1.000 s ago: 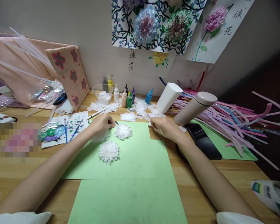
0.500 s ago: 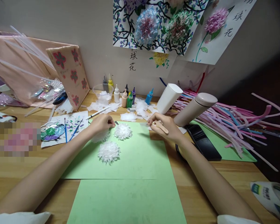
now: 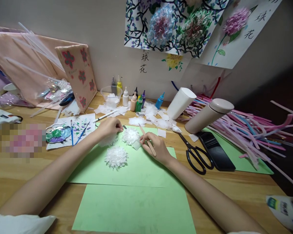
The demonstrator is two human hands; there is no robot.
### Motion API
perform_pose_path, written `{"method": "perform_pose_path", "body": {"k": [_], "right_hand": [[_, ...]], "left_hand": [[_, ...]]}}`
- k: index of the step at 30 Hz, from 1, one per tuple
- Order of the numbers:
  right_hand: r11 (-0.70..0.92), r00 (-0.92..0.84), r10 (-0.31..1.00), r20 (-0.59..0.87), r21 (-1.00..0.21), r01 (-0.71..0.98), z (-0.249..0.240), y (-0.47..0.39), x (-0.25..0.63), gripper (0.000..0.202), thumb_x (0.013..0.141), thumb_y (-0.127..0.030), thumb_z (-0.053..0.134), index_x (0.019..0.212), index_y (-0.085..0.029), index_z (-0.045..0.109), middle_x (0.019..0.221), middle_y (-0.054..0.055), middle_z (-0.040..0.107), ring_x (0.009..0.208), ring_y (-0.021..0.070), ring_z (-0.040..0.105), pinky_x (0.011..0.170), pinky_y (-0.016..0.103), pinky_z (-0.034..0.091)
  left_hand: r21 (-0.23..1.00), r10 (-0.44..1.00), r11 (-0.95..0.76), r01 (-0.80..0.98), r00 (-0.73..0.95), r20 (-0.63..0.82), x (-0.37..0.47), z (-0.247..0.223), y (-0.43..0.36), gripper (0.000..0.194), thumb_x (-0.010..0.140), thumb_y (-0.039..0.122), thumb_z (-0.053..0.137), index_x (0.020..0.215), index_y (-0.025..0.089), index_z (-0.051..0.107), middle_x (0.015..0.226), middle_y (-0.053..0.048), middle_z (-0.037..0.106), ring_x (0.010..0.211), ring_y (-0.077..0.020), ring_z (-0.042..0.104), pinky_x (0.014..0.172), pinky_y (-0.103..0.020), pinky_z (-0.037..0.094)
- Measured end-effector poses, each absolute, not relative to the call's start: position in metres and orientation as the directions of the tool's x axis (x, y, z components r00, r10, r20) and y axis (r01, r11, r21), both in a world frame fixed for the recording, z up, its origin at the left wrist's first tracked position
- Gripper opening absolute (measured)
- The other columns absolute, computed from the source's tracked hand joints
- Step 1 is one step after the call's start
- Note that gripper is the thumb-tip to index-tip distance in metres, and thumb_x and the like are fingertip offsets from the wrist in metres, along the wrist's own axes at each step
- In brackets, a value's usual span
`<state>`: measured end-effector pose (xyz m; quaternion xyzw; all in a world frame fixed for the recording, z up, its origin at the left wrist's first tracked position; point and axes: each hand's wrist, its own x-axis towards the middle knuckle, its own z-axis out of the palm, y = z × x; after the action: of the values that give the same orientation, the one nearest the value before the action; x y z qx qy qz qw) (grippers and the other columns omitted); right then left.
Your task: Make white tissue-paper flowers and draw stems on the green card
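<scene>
My left hand (image 3: pixel 109 128) is closed in a pinch on a small dark-tipped object beside the upper white paper flower (image 3: pixel 131 136). In my right hand (image 3: pixel 154 146) is a flat wooden stick (image 3: pixel 151 148), held slantwise. A small white paper piece (image 3: pixel 136 145) lies between the right fingertips and that flower's lower right edge. Below it, another fluffy white flower (image 3: pixel 116 157) rests on the green paper (image 3: pixel 134 208). A third white flower (image 3: pixel 108 141) is partly hidden under my left hand and wrist.
Paint bottles (image 3: pixel 139 103) and paper scraps (image 3: pixel 152 117) line the back. Black scissors (image 3: pixel 197 156), a phone (image 3: pixel 217 151) and a pinkish flask (image 3: pixel 208 115) are at right. A paint palette (image 3: pixel 58 134) with brushes lies left. A glue gun (image 3: pixel 5 118) sits far left.
My right hand has moved left with the stick and paper piece, from the scraps to the upper flower, uncovering the scissors. The camera view has shifted slightly; my left hand stays beside the flower.
</scene>
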<state>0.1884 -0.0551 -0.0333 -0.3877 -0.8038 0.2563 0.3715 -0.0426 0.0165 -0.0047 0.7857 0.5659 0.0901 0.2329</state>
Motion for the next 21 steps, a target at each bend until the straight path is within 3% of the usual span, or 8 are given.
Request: {"method": "perform_pose_path", "body": {"k": [5,10,14,21], "right_hand": [[0.619,-0.348,0.785,0.512,-0.680,0.394,-0.029,-0.059,0.192,0.005,0.084,-0.024,0.049,0.082,-0.020,0.051,0.086,0.007,0.062,0.079,0.0179,0.057,0.069,0.030,0.044],[0.751,-0.383,0.654,0.653,-0.622,0.222,-0.032,-0.068,0.198,0.045,0.093,-0.029,0.020,0.060,-0.021,0.050,0.053,0.002,0.053,0.051,0.0148,0.047,0.055,0.029,0.039],[0.776,-0.480,0.619,0.621,-0.580,0.249,-0.036,-0.069,0.198,0.046,0.092,-0.026,0.019,0.055,-0.021,0.046,0.047,0.002,0.049,0.046,0.0140,0.042,0.051,0.029,0.036],[0.698,-0.539,0.689,0.486,-0.644,0.312,-0.036,-0.065,0.194,0.043,0.092,-0.022,0.021,0.058,-0.019,0.047,0.051,0.001,0.051,0.048,0.0124,0.045,0.053,0.026,0.038]], "left_hand": [[0.462,0.933,-0.246,0.852,0.337,-0.126,-0.044,-0.008,0.019,0.012,0.066,0.026,0.060,0.073,0.020,0.068,0.079,-0.002,0.070,0.075,-0.0168,0.061,0.059,-0.023,0.038],[0.459,0.932,-0.249,0.853,0.339,-0.126,-0.044,-0.008,0.018,0.011,0.066,0.025,0.060,0.071,0.020,0.068,0.077,-0.001,0.070,0.073,-0.0164,0.060,0.058,-0.023,0.038],[0.450,0.933,-0.245,0.859,0.335,-0.132,-0.044,-0.008,0.019,0.011,0.066,0.025,0.060,0.072,0.021,0.068,0.079,-0.001,0.070,0.074,-0.0164,0.060,0.058,-0.023,0.037],[0.472,0.932,-0.246,0.847,0.340,-0.124,-0.045,-0.010,0.019,0.009,0.066,0.025,0.061,0.071,0.020,0.068,0.077,0.000,0.070,0.073,-0.0159,0.061,0.058,-0.023,0.038]]}}
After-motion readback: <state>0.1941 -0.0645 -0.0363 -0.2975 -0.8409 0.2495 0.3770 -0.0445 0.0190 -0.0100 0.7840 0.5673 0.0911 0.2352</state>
